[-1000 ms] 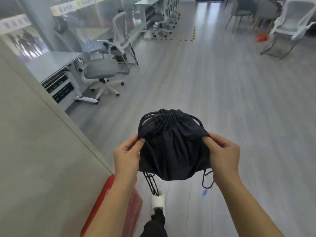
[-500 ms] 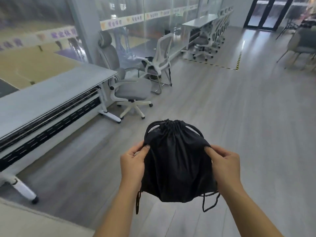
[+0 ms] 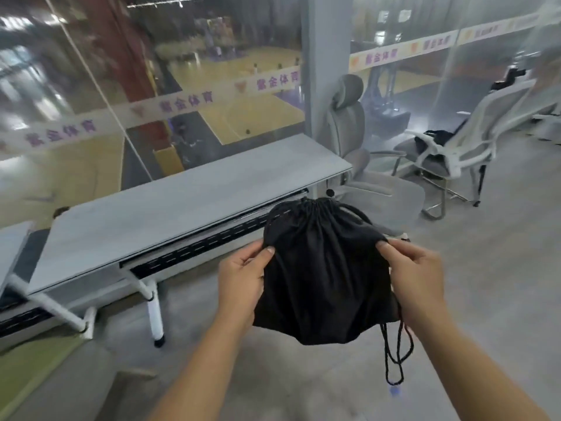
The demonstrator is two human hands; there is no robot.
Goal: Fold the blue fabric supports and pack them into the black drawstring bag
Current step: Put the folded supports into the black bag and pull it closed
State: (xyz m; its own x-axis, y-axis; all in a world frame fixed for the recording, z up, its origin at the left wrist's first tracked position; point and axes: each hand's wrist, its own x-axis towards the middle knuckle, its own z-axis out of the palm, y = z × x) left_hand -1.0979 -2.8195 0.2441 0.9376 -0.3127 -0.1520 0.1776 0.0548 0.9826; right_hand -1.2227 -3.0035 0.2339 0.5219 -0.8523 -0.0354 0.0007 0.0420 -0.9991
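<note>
**Bag cinched, held by 2 pinches**

We judge the packing done: no blue supports are in view, so they are probably inside. The left grip [image 3: 243,281] pinches the left edge of the black drawstring bag [image 3: 324,275], and the right grip [image 3: 416,278] pinches its right edge. The bag hangs between them, mouth far, right of the bench [image 3: 182,202]. Keep both pinches level and mind the cords [image 3: 394,357] dangling near-right.
</note>
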